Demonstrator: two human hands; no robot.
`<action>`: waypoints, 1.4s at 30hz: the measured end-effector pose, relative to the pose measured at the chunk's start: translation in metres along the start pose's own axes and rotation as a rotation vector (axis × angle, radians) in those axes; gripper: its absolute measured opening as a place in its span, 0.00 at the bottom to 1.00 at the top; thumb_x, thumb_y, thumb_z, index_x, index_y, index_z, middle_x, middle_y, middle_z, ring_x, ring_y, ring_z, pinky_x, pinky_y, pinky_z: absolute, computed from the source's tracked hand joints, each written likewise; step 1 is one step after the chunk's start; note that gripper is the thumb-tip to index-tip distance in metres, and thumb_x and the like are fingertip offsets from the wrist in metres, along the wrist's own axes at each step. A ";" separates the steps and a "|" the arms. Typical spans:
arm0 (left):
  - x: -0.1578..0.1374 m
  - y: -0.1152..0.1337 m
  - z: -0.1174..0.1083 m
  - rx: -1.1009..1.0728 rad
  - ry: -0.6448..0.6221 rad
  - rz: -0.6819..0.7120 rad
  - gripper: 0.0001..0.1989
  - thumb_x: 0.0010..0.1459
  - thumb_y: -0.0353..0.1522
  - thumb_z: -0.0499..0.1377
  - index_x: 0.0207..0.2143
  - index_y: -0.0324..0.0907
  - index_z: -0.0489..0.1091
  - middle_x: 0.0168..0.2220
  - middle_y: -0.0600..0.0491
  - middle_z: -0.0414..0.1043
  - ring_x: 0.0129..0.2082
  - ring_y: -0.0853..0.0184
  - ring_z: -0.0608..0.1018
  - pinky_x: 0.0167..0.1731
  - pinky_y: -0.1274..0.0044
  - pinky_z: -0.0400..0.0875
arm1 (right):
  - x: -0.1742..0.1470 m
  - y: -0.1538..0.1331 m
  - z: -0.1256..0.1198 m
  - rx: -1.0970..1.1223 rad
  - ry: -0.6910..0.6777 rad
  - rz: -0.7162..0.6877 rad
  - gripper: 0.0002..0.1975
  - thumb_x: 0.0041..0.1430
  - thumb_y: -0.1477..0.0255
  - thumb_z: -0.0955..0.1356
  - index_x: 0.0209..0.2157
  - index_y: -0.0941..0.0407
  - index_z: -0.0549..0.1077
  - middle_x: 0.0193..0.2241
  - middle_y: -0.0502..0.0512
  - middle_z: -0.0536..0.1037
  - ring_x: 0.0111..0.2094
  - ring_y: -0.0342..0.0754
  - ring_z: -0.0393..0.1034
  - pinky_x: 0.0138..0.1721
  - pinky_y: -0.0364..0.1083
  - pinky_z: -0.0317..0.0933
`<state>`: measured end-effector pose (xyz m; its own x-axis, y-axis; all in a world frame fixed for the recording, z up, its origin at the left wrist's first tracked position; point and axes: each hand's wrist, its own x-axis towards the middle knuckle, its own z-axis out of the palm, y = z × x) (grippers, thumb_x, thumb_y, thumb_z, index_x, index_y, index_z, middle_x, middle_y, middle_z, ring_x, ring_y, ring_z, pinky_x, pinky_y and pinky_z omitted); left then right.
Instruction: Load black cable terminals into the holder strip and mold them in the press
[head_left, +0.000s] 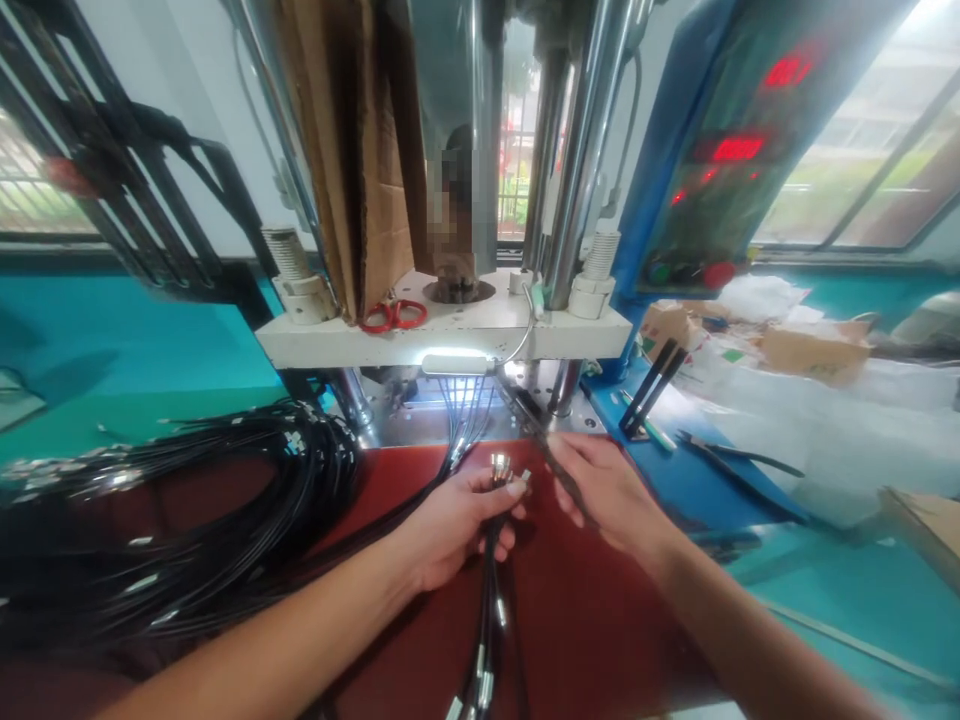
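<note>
My left hand [469,515] is closed around a bundle of black cables [491,580], their shiny metal ends poking up above the thumb. In my right hand [600,485] is a long, slim dark tool [536,420], whose tip points into the lit gap of the press; its exact kind does not show. Thin wires [466,410] fan out under the press light [455,364], joined to black cables that run down to the left behind my left hand. Both hands are above a red-brown work surface [592,620].
A large coil of black cables [247,540] lies at the left. Red-handled scissors [394,316] rest on the white press plate [337,342] beside cardboard [386,200]. Dark-handled pliers [739,460] lie on the blue surface at the right, near white bags [817,420]. A control panel [720,170] shows red digits.
</note>
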<state>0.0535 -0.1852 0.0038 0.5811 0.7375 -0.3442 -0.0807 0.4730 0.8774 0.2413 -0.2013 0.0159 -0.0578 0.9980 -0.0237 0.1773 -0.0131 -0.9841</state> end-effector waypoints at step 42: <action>0.008 0.003 0.000 0.109 -0.087 0.027 0.07 0.53 0.33 0.60 0.33 0.38 0.70 0.28 0.54 0.69 0.21 0.73 0.71 0.22 0.79 0.70 | 0.017 0.022 0.027 -0.020 0.045 -0.003 0.21 0.63 0.57 0.60 0.51 0.53 0.69 0.17 0.47 0.70 0.12 0.41 0.60 0.11 0.39 0.55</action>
<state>0.0575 -0.1781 0.0034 0.6484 0.7024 -0.2937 -0.0114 0.3947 0.9187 0.2181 -0.1860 -0.0113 -0.0145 0.9998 -0.0127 0.1970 -0.0096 -0.9804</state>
